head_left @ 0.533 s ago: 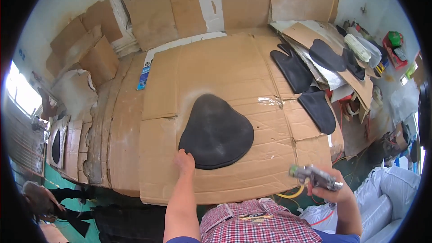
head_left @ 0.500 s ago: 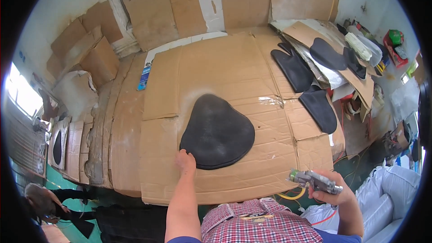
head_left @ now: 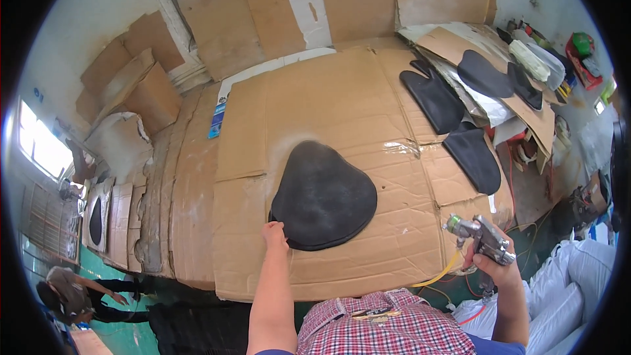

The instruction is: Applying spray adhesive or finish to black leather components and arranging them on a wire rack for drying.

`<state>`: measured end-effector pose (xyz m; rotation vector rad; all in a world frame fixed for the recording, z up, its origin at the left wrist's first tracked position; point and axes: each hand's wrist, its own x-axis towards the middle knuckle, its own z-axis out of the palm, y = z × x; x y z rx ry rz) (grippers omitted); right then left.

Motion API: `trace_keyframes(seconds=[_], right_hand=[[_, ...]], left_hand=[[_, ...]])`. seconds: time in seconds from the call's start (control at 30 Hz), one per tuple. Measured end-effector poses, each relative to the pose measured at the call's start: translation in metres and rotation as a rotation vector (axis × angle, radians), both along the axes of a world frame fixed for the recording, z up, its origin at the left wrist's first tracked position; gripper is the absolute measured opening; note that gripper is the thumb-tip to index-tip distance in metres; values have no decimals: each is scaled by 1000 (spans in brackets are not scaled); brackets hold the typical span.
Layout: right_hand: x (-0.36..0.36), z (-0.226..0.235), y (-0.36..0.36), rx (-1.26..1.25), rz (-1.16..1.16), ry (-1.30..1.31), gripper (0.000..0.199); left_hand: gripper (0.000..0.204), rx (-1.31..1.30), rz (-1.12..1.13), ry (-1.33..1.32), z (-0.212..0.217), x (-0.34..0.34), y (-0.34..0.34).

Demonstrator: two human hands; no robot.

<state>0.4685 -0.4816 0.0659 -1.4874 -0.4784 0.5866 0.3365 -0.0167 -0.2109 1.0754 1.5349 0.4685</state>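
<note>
Around the black pad (head_left: 325,196), bare cardboard sheet (head_left: 315,102) lies open on its far side and to its left, so a hand could pass there freely. To the pad's right, more dark cut pieces (head_left: 434,98) and a heap of card and foil crowd the bench edge, leaving only a strip of taped cardboard between. On the pad's near edge the left hand (head_left: 275,233) rests, and the right hand (head_left: 490,266) holds a spray gun (head_left: 476,235) off the near right corner.

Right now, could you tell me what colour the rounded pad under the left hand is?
The rounded pad is dark grey to black, plain and matte, seen in the head view.
</note>
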Motion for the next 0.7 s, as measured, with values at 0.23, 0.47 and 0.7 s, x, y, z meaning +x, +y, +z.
trace_keyframes(seconds=[0.23, 0.47, 0.7], right_hand=[[-1, -10, -22, -66, 336, 31, 59], [17, 6, -36, -161, 200, 77, 58], [43, -24, 5, -43, 47, 10, 58]], left_hand=[[49, -131, 160, -300, -7, -1, -14], [44, -114, -19, -315, 6, 3, -25], [41, -155, -82, -468, 48, 28, -24]])
